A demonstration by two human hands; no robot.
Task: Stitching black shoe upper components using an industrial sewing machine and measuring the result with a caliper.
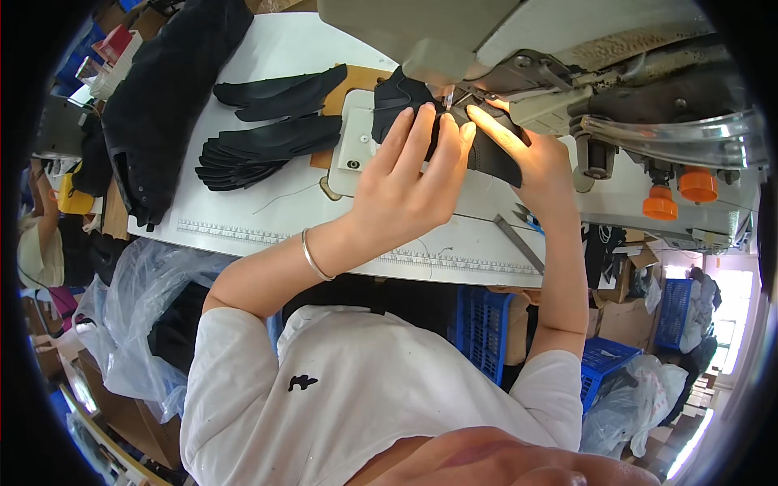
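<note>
Under the lit needle area of the sewing machine point(442, 69) lies a black stitched piece point(493, 162), which looks like a shoe upper. My left hand point(413, 174) rests on its left part, fingers stretched out and slightly spread, tips close to the needle. At the right side my right hand point(541, 166) grips the same piece; one digit lies along its top toward the needle, and the other fingers are mostly hidden. Left of the machine's bed plate point(347, 154) lie a fanned stack of black cut pieces point(243, 154) and a smaller group of black pieces point(279, 93).
A big black sheet of material point(174, 97) covers the table's left end. A ruler strip point(235, 232) runs along the front edge; a metal ruler point(519, 243) and snips point(528, 217) lie at the right. Blue crates point(604, 356) and plastic bags point(142, 316) stand below.
</note>
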